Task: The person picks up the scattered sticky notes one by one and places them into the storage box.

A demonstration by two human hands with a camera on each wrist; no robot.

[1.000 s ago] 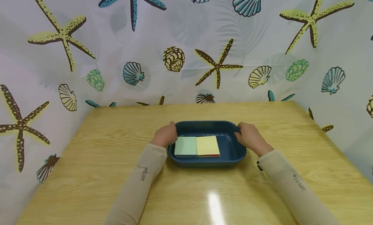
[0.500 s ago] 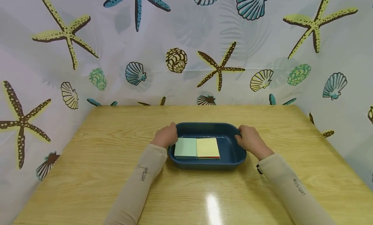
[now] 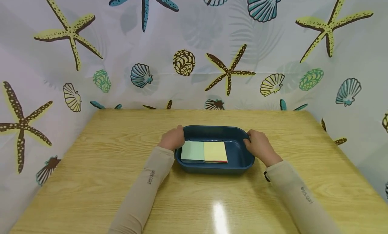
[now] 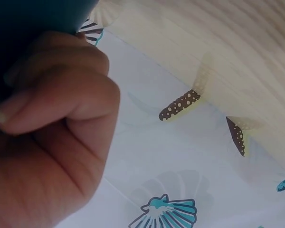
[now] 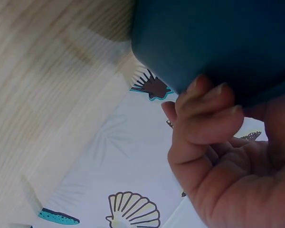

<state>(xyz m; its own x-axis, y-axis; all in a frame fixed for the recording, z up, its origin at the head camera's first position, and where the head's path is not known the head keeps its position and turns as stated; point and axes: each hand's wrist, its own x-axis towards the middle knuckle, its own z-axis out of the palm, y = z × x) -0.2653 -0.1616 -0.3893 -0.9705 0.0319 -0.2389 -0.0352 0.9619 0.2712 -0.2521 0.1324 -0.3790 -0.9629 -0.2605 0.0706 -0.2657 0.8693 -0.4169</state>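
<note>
Between both hands is a dark blue oval-ended plastic tub (image 3: 239, 161). My left hand (image 3: 172, 138) grips its left rim, with the fingers curled at the edge. At the opposite end my right hand (image 3: 260, 146) holds the right rim; in the right wrist view its curled fingertips (image 5: 216, 95) touch the tub's outer wall (image 5: 194, 42). Inside the tub, a stack of pale green square paper (image 3: 192, 151) lies against a stack of pale yellow square paper (image 3: 215, 151), with red showing at the yellow stack's lower edge. The tub's right part shows bare floor.
The tub is over a light wooden table (image 3: 91, 180), which spreads out on all sides of it. A white cloth (image 3: 194, 32) printed with starfish and shells hangs behind the table and along both sides.
Both hands keep their grip on the tub. The tub and the paper stacks have shifted only slightly in the head view, which itself has moved a little.
</note>
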